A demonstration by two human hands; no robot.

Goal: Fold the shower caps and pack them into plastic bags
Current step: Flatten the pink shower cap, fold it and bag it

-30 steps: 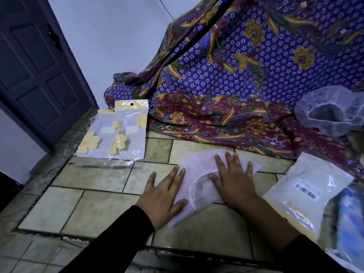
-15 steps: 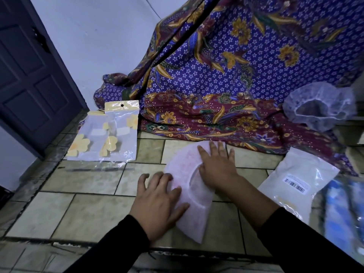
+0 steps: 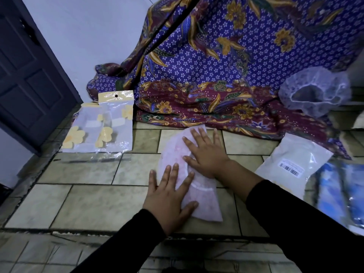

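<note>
Plainly, both hands are laid palm-down on a folded pink shower cap [image 3: 206, 207]. The cap is spread flat on the tiled floor [image 3: 88, 203] at the middle of the view, lying lengthwise away from the person.

The left hand [image 3: 167, 196] is set over the cap's near left edge, with a black sleeve drawn to the wrist. Its fingers are held straight and spread. The little finger is placed on bare tile just beside the cap, and the thumb is pressed onto the cap's near part. The right hand [image 3: 206, 154] is set on the far half, the forearm brought in from the right. Its fingers are straight, slightly spread and pointed toward the patterned cloth [image 3: 216, 66]. Nothing is pinched by either hand.

Whether the cap's far tip touches the cloth's hem cannot be told. Its near end is stopped short of the dark groove across the floor.

To the left, bare tiles are left between the cap and the flower-printed plastic bags [image 3: 110, 127], which are laid overlapping near the door [image 3: 29, 75]. To the right, a white barcoded packet [image 3: 291, 164] is lying near the right forearm, with blurred blue packaging [image 3: 346, 194] beyond it. An unfolded clear shower cap [image 3: 315, 91] is rested on the cloth, well apart from both hands.
</note>
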